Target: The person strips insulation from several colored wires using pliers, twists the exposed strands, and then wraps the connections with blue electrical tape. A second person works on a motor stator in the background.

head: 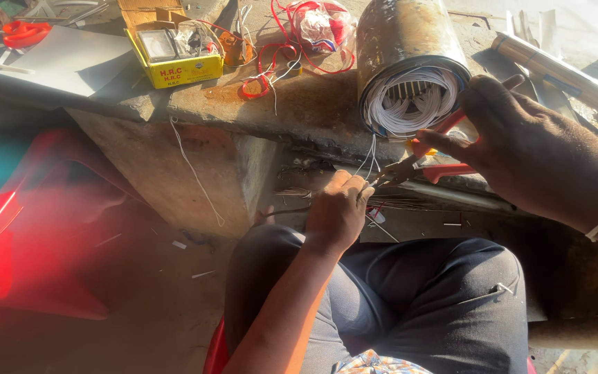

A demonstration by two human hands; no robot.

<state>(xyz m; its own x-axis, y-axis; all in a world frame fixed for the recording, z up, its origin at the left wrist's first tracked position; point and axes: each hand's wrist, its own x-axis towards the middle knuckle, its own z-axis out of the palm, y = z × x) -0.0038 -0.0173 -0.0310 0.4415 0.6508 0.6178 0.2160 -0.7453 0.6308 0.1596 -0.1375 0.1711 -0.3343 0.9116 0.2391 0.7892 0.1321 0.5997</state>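
A rusty metal cylinder [410, 41] lies on the concrete bench, its open end packed with white coil wires [410, 104]. Thin white wire ends [368, 156] hang down from the coil. My left hand [338, 208] pinches these wire ends just below the cylinder. My right hand [520, 145] grips red-handled pliers [420, 163], whose dark jaws point left and meet the wires right next to my left fingers.
On the bench [299, 104] sit a yellow cardboard box [174, 52], tangled red wires [271, 69], a clear plastic bag [323, 24] and a grey sheet [70, 59]. A red plastic stool [29, 228] stands at the left. My grey-trousered knees [417, 298] are below.
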